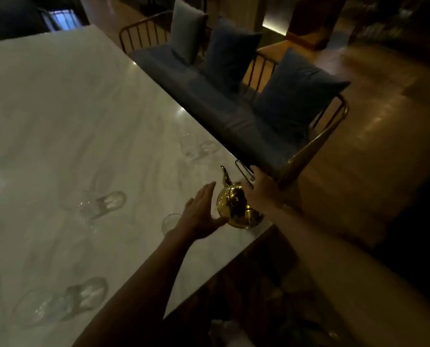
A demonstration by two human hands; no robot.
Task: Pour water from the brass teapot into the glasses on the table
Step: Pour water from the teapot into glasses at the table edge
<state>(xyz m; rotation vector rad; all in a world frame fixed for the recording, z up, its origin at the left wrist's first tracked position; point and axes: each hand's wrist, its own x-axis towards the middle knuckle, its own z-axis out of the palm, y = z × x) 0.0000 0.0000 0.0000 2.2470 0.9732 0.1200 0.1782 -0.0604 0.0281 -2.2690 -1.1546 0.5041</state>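
Observation:
The brass teapot [236, 209] stands on the white marble table [71, 121] near its right corner, spout pointing away from me. My right hand [260, 190] is closed on the teapot's upright wire handle [244, 172]. My left hand [203, 214] is flat and open, its thumb touching the pot's left side. A clear glass [170, 222] stands just left of that hand, partly hidden by it. Another glass [190, 145] stands farther back near the table's right edge. One more glass [93, 209] stands mid-table.
More clear glasses [43, 309] stand at the near left of the table. A blue cushioned bench [221, 106] with a brass frame and pillows runs along the table's right edge. Wooden floor lies beyond the bench. The room is dim.

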